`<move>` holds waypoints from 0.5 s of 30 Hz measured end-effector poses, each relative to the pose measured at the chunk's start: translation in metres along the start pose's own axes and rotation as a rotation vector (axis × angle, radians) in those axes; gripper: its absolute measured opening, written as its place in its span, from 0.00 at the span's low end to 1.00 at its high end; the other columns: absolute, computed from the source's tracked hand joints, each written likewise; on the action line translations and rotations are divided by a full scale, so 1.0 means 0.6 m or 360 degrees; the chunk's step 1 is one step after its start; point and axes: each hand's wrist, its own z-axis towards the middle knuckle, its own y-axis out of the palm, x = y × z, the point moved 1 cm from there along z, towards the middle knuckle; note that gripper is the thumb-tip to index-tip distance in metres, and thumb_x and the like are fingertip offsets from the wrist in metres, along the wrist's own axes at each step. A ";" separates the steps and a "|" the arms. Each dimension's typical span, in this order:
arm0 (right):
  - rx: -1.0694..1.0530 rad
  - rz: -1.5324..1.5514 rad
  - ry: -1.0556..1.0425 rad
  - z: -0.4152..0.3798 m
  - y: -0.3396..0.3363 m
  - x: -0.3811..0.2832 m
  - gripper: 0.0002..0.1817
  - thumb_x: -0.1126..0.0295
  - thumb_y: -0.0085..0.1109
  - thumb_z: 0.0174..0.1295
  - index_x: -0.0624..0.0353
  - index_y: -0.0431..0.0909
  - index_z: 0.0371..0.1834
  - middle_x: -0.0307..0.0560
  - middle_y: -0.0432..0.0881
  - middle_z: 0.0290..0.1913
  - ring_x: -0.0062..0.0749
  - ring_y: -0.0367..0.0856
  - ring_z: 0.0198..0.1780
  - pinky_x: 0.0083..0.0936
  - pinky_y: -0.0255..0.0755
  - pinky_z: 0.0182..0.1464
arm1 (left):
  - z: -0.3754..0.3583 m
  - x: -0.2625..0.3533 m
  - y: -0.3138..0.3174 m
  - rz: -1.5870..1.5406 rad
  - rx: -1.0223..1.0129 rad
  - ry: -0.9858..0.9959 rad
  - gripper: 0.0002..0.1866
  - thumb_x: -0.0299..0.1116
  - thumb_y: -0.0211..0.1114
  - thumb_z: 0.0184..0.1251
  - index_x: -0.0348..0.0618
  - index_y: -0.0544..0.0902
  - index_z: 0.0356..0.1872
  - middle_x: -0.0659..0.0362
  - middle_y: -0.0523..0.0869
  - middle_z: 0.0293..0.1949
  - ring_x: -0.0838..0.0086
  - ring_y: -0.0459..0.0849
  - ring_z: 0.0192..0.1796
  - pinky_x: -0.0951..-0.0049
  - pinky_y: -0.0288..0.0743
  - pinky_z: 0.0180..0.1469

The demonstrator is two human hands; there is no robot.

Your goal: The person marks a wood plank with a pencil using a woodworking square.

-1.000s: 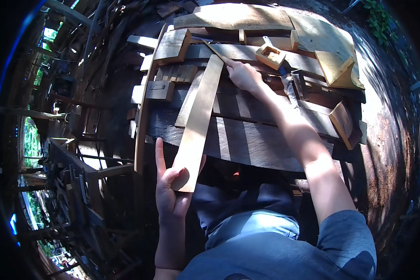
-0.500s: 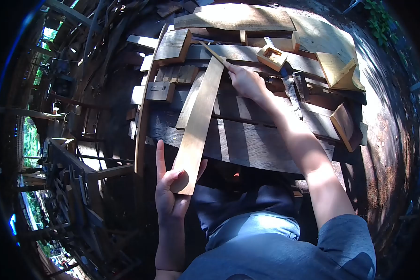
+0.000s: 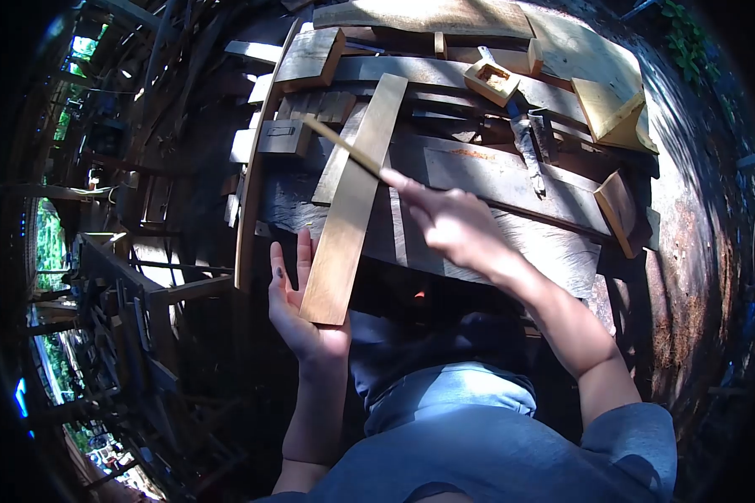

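A long flat board (image 3: 356,205) slants across the workbench, its near end resting on the palm of my left hand (image 3: 304,310). The fingers of that hand are spread and point upward beside the board's left edge. My right hand (image 3: 449,220) is closed on the end of a thin wooden stick (image 3: 340,144), which lies across the middle of the board and points up to the left. The stick's inner end is hidden in my right fingers.
On the slatted workbench (image 3: 478,235) are a hollowed wooden block (image 3: 491,81), a thick block (image 3: 310,59), a small block with a metal slot (image 3: 283,137), an angled wooden piece (image 3: 610,116) and an upright board piece (image 3: 615,211). A long strip (image 3: 260,168) runs along the left edge.
My right hand and the stick have moved down along the board toward me. My left hand has opened, its thumb no longer over the board's near end.
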 end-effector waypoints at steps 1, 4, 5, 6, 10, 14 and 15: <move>0.0275 0.0006 -0.0147 0.038 0.021 0.031 0.28 0.67 0.48 0.72 0.32 0.66 0.75 0.57 0.80 0.20 0.49 0.80 0.19 0.45 0.73 0.28 | 0.000 -0.003 -0.004 0.0018 0.0019 -0.0016 0.33 0.44 0.47 0.77 0.52 0.51 0.78 0.47 0.66 0.73 0.56 0.66 0.75 0.50 0.66 0.74; 0.0442 -0.0221 -0.0169 0.099 0.034 0.047 0.28 0.68 0.49 0.72 0.33 0.65 0.75 0.56 0.82 0.22 0.49 0.82 0.21 0.45 0.76 0.29 | 0.000 -0.007 -0.012 0.0029 0.0063 -0.0041 0.32 0.47 0.45 0.78 0.51 0.51 0.78 0.46 0.66 0.73 0.54 0.66 0.75 0.50 0.66 0.73; 0.0442 -0.0214 -0.0203 0.091 0.043 0.049 0.29 0.68 0.48 0.71 0.33 0.65 0.75 0.55 0.83 0.22 0.49 0.82 0.21 0.45 0.76 0.29 | 0.002 -0.006 -0.014 -0.0006 0.0081 -0.0087 0.32 0.47 0.45 0.78 0.50 0.51 0.78 0.46 0.67 0.73 0.54 0.67 0.74 0.50 0.66 0.73; 0.0442 -0.0213 -0.0232 0.071 0.048 0.043 0.29 0.68 0.48 0.71 0.33 0.64 0.76 0.54 0.83 0.22 0.48 0.82 0.21 0.44 0.76 0.28 | 0.003 -0.008 -0.015 -0.0046 0.0097 -0.0138 0.31 0.47 0.44 0.78 0.50 0.52 0.77 0.46 0.67 0.73 0.53 0.67 0.74 0.50 0.66 0.73; -0.0025 -0.0125 -0.0339 -0.100 0.046 -0.036 0.38 0.70 0.57 0.62 0.33 0.60 0.78 0.50 0.79 0.28 0.46 0.81 0.28 0.41 0.78 0.33 | -0.008 -0.010 0.008 -0.0063 0.0106 -0.0047 0.30 0.48 0.43 0.78 0.50 0.54 0.76 0.46 0.68 0.72 0.54 0.68 0.73 0.49 0.66 0.73; 0.0027 -0.0082 -0.0363 -0.121 0.044 -0.029 0.37 0.73 0.58 0.60 0.36 0.66 0.75 0.46 0.83 0.31 0.44 0.83 0.30 0.37 0.79 0.33 | -0.014 -0.022 0.005 -0.0002 0.0065 -0.0021 0.29 0.48 0.42 0.78 0.50 0.56 0.75 0.46 0.68 0.72 0.55 0.69 0.73 0.50 0.64 0.74; -0.0032 0.0040 -0.0253 -0.090 0.046 -0.020 0.34 0.71 0.55 0.63 0.36 0.65 0.76 0.51 0.84 0.31 0.46 0.83 0.30 0.38 0.79 0.34 | -0.014 -0.024 0.006 -0.0061 0.0086 -0.0033 0.29 0.48 0.42 0.79 0.50 0.57 0.75 0.46 0.68 0.72 0.54 0.68 0.73 0.49 0.65 0.73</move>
